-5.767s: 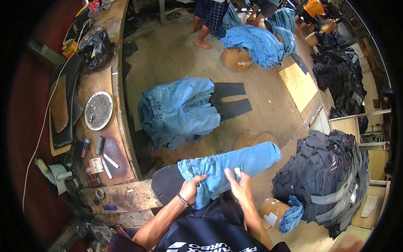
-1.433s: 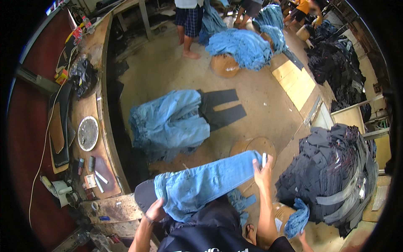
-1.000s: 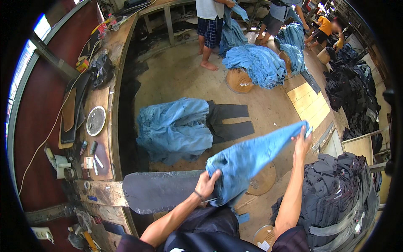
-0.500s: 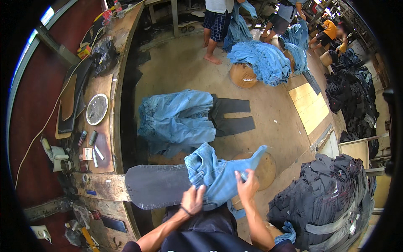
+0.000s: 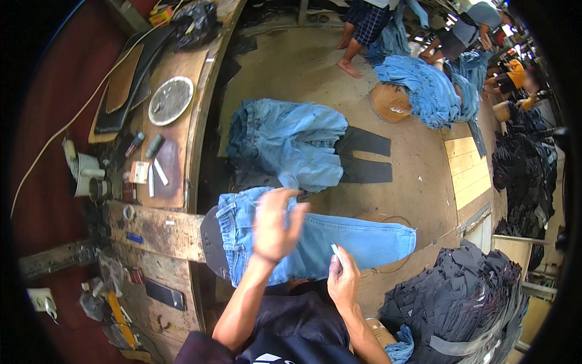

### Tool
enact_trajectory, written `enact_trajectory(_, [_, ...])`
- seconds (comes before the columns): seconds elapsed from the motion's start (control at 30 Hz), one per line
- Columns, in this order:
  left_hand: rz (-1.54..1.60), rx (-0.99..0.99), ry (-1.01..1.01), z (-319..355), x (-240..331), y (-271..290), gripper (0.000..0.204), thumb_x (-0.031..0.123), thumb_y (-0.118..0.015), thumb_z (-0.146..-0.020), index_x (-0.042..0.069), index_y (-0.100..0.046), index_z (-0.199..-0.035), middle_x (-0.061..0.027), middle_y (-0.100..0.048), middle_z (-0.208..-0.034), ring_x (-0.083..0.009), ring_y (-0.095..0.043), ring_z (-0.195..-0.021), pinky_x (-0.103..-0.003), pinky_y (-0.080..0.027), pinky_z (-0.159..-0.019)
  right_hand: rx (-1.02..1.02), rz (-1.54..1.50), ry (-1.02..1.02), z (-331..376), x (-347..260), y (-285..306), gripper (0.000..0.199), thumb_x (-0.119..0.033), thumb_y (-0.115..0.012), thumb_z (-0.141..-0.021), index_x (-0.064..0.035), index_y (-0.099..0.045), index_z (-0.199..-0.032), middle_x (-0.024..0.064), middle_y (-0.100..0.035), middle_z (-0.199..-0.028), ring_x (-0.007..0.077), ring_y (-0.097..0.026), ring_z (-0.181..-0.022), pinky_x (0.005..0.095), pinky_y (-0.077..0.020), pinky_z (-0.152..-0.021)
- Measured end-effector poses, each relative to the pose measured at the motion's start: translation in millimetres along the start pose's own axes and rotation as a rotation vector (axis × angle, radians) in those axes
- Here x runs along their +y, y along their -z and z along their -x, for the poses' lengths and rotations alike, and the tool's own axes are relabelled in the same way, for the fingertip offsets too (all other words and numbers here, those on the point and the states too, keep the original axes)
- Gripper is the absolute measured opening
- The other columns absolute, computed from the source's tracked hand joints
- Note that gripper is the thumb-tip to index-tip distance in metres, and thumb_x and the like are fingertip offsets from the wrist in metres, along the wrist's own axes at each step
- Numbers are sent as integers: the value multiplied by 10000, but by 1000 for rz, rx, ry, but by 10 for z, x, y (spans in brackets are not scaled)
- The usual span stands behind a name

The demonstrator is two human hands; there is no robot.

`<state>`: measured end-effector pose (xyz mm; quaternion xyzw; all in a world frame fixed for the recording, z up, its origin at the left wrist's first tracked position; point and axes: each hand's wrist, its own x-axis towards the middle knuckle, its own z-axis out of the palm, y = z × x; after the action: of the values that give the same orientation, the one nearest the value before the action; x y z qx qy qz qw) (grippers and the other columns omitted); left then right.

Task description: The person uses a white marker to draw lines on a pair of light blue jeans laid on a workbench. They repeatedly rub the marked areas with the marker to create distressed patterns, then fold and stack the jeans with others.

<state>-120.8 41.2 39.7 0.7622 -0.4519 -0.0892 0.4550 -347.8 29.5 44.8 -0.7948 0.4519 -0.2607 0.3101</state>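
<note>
A pair of light blue jeans (image 5: pixel 364 239) lies spread flat in front of me, waistband to the left and legs running right, over a dark oval board (image 5: pixel 209 242). My left hand (image 5: pixel 276 224) is over the waist part, fingers apart, blurred by motion; I cannot tell whether it touches the cloth. My right hand (image 5: pixel 342 279) rests at the near edge of the jeans. It pinches a small white piece (image 5: pixel 335 250) between thumb and fingers.
A pile of light blue jeans (image 5: pixel 291 145) lies on the floor over dark trousers (image 5: pixel 364 161). A heap of dark garments (image 5: pixel 461 297) is at my right. The wooden bench (image 5: pixel 157 230) at left carries a round metal plate (image 5: pixel 171 100) and small tools. A barefoot person (image 5: pixel 357 36) stands beyond.
The jeans were held up and stretched between both hands, then brought down. Now they lie flat, and my left hand has let go and lifted above them.
</note>
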Motion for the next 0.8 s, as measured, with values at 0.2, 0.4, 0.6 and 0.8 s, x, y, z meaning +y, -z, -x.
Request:
enact_trajectory(0.2, [-395,-849,150,-640,-122,-646,794,651,-419,-1071,19,-792,-767,-244,-770,-849,-394,-775,-842,-506,-604,-789,-60,120,179,116,-122,-320,384,6,-709,-925,15,-675,-1308,160,-773,-993,305,-766,-787,398,-617,-697])
enact_trajectory(0.4, [-397,-879,-39,-912,-324,-1005,727,616,-441,-1076,39,-820,-848,-247,-778,-908,-411,-770,-883,-498,-596,-782,-60,162,222,-59,-113,-575,396,46,-711,-898,35,-676,-1293,158,-771,-934,296,-763,-751,377,-610,-653])
enact_trajectory(0.6, [-396,-795,-52,-840,-375,-1027,669,551,-446,-1087,67,-819,-815,-220,-777,-858,-398,-768,-828,-496,-599,-762,-32,182,176,-164,-134,-626,348,53,-707,-894,58,-697,-1241,196,-769,-963,341,-757,-763,406,-612,-669])
enact_trajectory(0.8, [-405,-736,-73,-825,-396,-1037,617,484,-462,-1087,66,-807,-792,-209,-775,-840,-395,-767,-796,-499,-602,-748,-68,180,98,-197,-181,-625,319,38,-690,-915,77,-698,-1232,221,-770,-1008,372,-763,-810,422,-618,-706])
